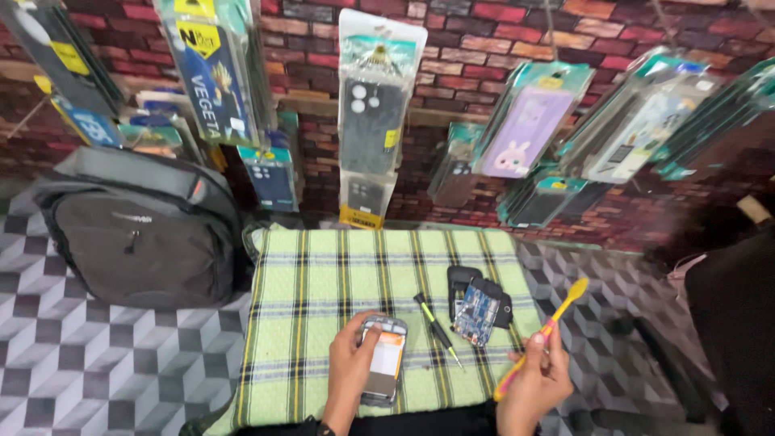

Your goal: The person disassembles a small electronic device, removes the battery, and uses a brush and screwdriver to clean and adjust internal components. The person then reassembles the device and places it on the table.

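My left hand point(349, 363) grips a small opened phone point(383, 359) with an orange part showing, held just above a green plaid cloth point(315, 282). My right hand point(534, 379) holds a yellow and pink toothbrush point(542, 333), its bristle end pointing up and to the right, off the cloth's right edge. Between the hands a black and green screwdriver point(436, 327) lies on the cloth. Beside it rests a blue circuit board point(476, 313) on top of dark phone parts point(467, 284).
A grey backpack point(141, 230) stands at the left on a grey patterned floor point(73, 363). Several packaged phone cases point(373, 113) hang on a brick-pattern wall point(476, 40) behind the cloth. A dark object point(731, 315) sits at the right edge.
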